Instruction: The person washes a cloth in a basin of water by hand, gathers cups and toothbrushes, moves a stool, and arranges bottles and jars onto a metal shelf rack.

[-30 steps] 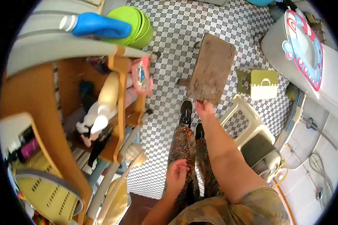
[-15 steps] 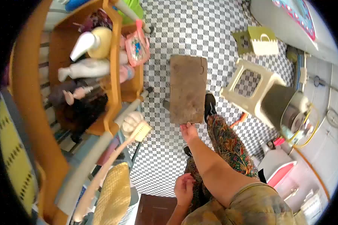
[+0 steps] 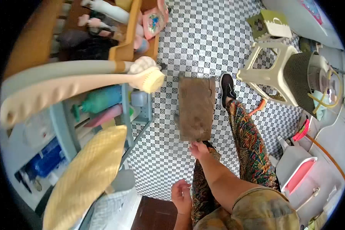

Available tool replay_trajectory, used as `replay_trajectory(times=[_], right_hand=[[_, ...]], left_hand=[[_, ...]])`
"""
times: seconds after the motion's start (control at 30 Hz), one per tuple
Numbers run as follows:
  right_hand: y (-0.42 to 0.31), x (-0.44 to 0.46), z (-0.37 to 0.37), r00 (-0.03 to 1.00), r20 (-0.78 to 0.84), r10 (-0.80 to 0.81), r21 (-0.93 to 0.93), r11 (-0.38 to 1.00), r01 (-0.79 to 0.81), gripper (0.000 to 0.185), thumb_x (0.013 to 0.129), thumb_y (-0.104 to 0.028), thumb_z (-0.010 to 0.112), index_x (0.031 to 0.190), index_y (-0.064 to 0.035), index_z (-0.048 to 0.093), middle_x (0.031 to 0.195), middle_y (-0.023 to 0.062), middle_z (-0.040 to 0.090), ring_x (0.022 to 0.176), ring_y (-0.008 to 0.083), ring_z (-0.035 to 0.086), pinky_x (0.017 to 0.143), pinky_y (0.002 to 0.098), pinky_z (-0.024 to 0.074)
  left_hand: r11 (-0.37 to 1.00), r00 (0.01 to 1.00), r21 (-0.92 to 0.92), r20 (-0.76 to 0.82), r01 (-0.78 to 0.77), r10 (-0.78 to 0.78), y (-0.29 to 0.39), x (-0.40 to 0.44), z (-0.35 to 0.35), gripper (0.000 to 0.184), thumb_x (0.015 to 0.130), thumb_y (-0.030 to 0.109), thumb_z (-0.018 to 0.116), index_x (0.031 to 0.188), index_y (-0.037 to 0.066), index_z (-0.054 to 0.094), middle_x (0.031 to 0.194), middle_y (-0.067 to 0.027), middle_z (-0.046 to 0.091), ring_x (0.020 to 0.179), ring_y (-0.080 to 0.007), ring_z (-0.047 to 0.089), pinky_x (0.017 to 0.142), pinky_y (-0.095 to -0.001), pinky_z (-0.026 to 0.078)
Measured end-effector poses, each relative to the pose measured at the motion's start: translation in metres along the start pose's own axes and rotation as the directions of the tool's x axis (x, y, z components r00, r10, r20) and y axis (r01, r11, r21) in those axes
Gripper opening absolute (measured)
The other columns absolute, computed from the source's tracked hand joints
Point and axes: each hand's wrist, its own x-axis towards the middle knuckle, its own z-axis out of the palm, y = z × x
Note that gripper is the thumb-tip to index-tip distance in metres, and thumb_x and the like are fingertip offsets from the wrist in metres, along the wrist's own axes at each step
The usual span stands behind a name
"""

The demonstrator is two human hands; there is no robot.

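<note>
A worn brown wooden stool [image 3: 196, 108], seen from above, is over the checkered floor. My right hand [image 3: 199, 149] grips its near edge, with the fingertips partly hidden at the board. Nearer to me, my left hand [image 3: 181, 191] hangs beside my left leg with its fingers loosely bent and apart, holding nothing. A black shoe [image 3: 227, 86] of mine is right of the board; the other foot is mostly hidden below its near end.
Orange shelf [image 3: 122, 50] with bottles stands at upper left, a blue-grey rack [image 3: 127, 111] below. A long-handled brush [image 3: 76, 85] juts out there. On the right are a cream plastic stool [image 3: 270, 73], green folding stool [image 3: 274, 27] and pink-white basin [image 3: 299, 172].
The wooden stool has swung from a tilted to a straighter position and come nearer, with my right hand still on its edge. My feet have shifted and the view has moved towards the rack.
</note>
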Motion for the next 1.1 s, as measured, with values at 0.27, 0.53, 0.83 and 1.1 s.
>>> replay_trajectory(times=[0.27, 0.53, 0.83, 1.1], right_hand=[[-0.046, -0.089, -0.006, 0.943, 0.292, 0.158, -0.942, -0.124, 0.312, 0.016, 0.079, -0.016, 0.058, 0.081, -0.0005, 0.055, 0.077, 0.0082, 0.059, 0.069, 0.0156, 0.057, 0.06, 0.0281, 0.0473], [-0.225, -0.266, 0.091, 0.599, 0.755, -0.267, -0.655, -0.346, 0.672, 0.012, 0.067, -0.014, 0.06, 0.068, -0.0022, 0.06, 0.061, 0.0085, 0.06, 0.057, 0.0146, 0.058, 0.055, 0.0309, 0.0464], [-0.321, -0.353, 0.115, 0.604, 0.763, -0.229, -0.587, -0.635, 0.502, 0.033, 0.077, -0.024, 0.047, 0.057, -0.0013, 0.06, 0.053, 0.0084, 0.057, 0.05, 0.0196, 0.056, 0.052, 0.0328, 0.0447], [-0.397, -0.261, 0.165, 0.664, 0.745, -0.06, -0.53, -0.657, 0.536, 0.027, 0.078, -0.02, 0.047, 0.063, -0.0017, 0.061, 0.056, 0.0091, 0.059, 0.049, 0.0168, 0.058, 0.047, 0.029, 0.0462]], left_hand=[[0.942, 0.945, 0.085, -0.023, -0.324, 0.327, 0.017, -0.06, -0.042, 0.017, 0.084, 0.008, 0.048, 0.099, 0.001, 0.049, 0.086, -0.0058, 0.053, 0.072, -0.0116, 0.055, 0.06, -0.0227, 0.045], [0.743, 0.748, 0.388, -0.175, -0.545, 0.64, 0.08, -0.097, -0.097, 0.007, 0.074, 0.002, 0.057, 0.08, 0.004, 0.054, 0.077, -0.0082, 0.053, 0.064, -0.015, 0.056, 0.052, -0.0242, 0.046], [0.759, 0.702, 0.352, -0.3, -0.548, 0.646, 0.171, -0.097, -0.065, 0.008, 0.072, 0.01, 0.057, 0.078, 0.005, 0.055, 0.076, -0.0108, 0.052, 0.063, -0.0221, 0.055, 0.057, -0.0312, 0.046], [0.807, 0.708, 0.336, -0.39, -0.486, 0.589, 0.222, -0.133, -0.026, 0.009, 0.072, 0.008, 0.056, 0.081, 0.006, 0.055, 0.08, -0.0114, 0.053, 0.064, -0.0225, 0.056, 0.055, -0.0307, 0.046]])
